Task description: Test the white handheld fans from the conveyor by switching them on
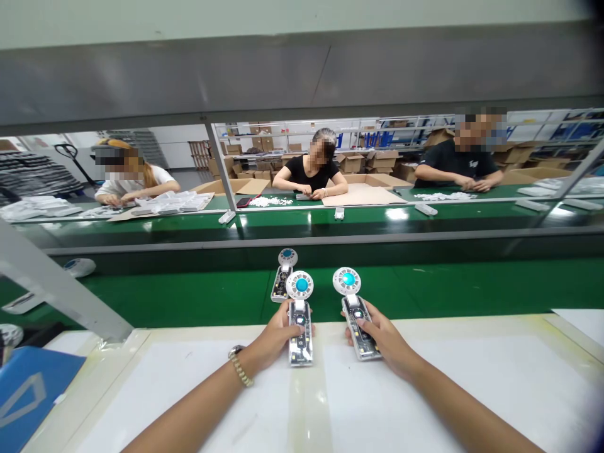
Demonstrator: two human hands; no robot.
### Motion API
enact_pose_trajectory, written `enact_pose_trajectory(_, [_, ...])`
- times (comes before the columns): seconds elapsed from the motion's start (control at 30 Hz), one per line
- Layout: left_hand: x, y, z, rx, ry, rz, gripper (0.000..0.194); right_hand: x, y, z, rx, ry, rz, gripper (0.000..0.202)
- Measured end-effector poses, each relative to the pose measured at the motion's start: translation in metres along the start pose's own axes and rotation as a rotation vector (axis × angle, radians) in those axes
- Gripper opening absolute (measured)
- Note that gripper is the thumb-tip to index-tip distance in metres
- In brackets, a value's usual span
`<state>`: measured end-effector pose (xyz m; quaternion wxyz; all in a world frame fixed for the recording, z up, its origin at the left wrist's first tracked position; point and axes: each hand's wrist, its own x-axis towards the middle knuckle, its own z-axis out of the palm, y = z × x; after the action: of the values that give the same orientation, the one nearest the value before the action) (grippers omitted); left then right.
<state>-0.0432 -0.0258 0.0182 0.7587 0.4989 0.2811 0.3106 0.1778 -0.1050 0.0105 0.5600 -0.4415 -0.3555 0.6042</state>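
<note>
My left hand (278, 333) is closed around a device with a clear body and a round white head with a blue centre (301, 343), its thumb on the front. A similar device (365, 340) is in my right hand (384, 340), the thumb pressing near its middle; its blue centre looks brighter. Both devices stand with their round heads pointing away from me, apart from each other. Just behind the left one, a third device (282, 280) lies on the green surface, partly overlapped by it.
Across the green belt (401, 220), three people sit working with small white parts (271, 201). A slanted post (70, 289) and blue bin (38, 390) are at left. Another round-headed device (80, 267) lies beyond the post. A shelf (283, 69) hangs overhead.
</note>
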Motion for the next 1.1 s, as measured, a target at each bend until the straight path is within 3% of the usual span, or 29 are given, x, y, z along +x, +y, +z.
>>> enact_pose_trajectory(0.2, [0.001,-0.001,-0.001,-0.016,0.007,-0.009,0.04,0.002,0.001,-0.001,0.028,-0.008,0.012,0.046])
enact_pose_trajectory(0.53, [0.002,-0.006,-0.006,0.088,-0.043,-0.002,0.051,0.004,0.008,-0.011,0.045,-0.129,-0.049,0.055])
enact_pose_trajectory(1.1, [0.002,-0.006,-0.007,0.089,-0.065,0.032,0.048,0.002,0.006,-0.009,0.051,-0.116,-0.053,0.052])
